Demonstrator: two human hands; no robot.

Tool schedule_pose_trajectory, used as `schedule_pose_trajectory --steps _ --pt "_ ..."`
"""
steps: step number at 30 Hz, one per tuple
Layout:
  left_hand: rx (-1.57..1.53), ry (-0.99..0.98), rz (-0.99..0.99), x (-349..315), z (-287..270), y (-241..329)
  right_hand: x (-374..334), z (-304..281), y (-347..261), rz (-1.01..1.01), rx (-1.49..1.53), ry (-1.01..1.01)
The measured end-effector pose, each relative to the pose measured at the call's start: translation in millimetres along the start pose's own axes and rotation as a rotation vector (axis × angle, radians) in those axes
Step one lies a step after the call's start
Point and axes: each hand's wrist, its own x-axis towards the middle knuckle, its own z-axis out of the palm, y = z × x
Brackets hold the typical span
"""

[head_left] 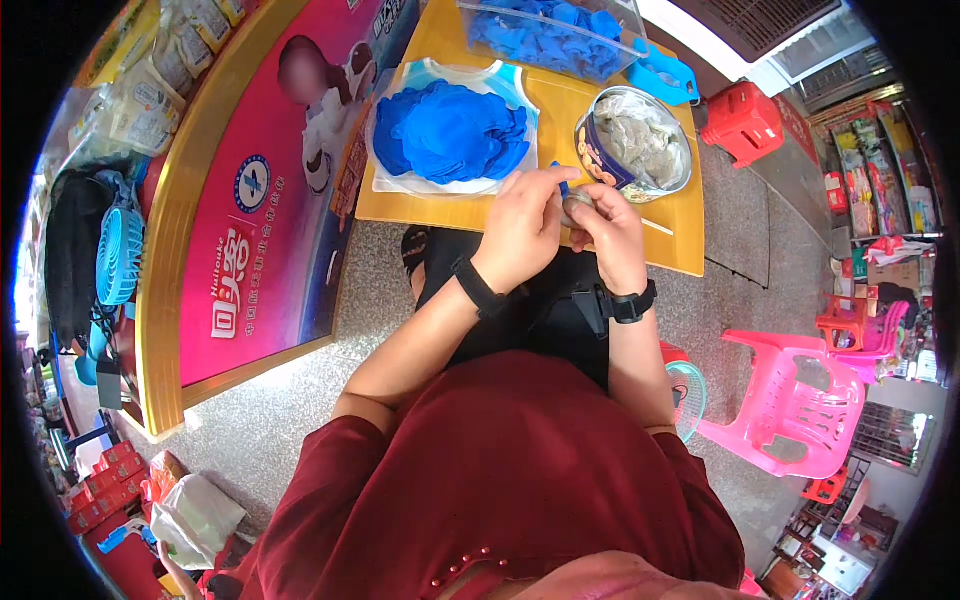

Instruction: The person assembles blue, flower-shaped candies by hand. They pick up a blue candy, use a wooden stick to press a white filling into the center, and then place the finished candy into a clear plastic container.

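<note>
Over the near edge of the yellow table, my left hand (522, 222) and my right hand (612, 228) are close together, fingers pinched. A small blue piece (563, 187) shows at the left fingertips. A small greyish lump (577, 204) is between the right fingers; its kind is too small to make out. Just beyond my left hand, a heap of thin blue pieces (450, 130) lies on a white and light-blue cloth or sheet (425, 74). Beside my right hand stands a round dark-blue tin (605, 165) holding greyish material in crumpled clear plastic (640, 140).
A clear bin of blue pieces (550, 38) and a blue tray-like item (662, 76) sit at the table's far side. A thin white stick (656, 227) lies by the tin. A pink-panelled counter (240, 220) stands left; a red stool (743, 122) and pink chair (795, 402) stand right.
</note>
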Motion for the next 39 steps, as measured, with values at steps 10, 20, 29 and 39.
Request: schedule_pose_trajectory --steps 10,20,29,39 --pt "-0.515 -0.115 -0.432 -5.8 3.3 -10.6 -11.4 -0.6 -8.5 -0.048 0.087 -0.127" --pt "-0.647 -0.154 -0.440 2.4 -9.8 -14.7 -8.0 0.3 -10.3 -0.528 -0.540 -0.096" --pt "-0.900 -0.313 -0.451 7.9 -15.3 -1.8 -0.1 -4.4 2.8 -0.152 -0.159 0.135" --pt "-0.618 -0.054 -0.513 2.9 -4.1 -5.6 -11.3 -3.1 -12.2 -0.073 0.160 -0.147"
